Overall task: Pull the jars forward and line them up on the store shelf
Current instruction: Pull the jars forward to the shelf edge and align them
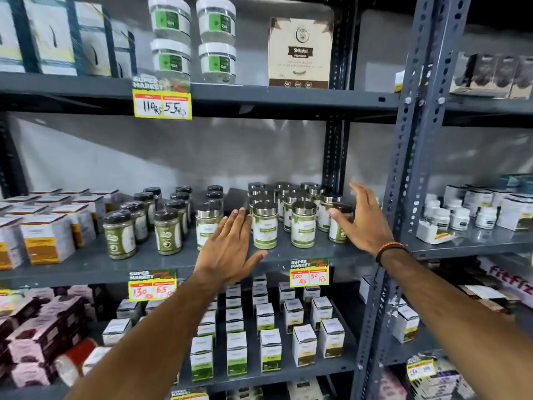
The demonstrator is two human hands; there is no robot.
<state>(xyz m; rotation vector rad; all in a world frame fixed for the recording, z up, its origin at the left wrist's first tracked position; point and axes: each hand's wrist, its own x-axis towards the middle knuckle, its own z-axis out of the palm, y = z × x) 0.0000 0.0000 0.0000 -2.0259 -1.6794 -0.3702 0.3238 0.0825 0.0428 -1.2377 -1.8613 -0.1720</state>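
Observation:
Silver-lidded jars with green and white labels (265,225) stand in rows on the grey middle shelf (86,267). My left hand (230,249) is flat and open, fingers straight, just left of the front jars and partly covering one jar (205,226). My right hand (362,219) is open on the right side of the group, its thumb against a dark-lidded jar (339,226). Neither hand holds anything. Dark-lidded jars (168,230) stand in rows further left.
White and orange boxes (47,241) fill the shelf's left end. A perforated upright post (403,180) bounds the shelf on the right. Price tags (309,272) hang from the front edge. Small boxes (271,349) fill the shelf below; tubs and a carton sit above.

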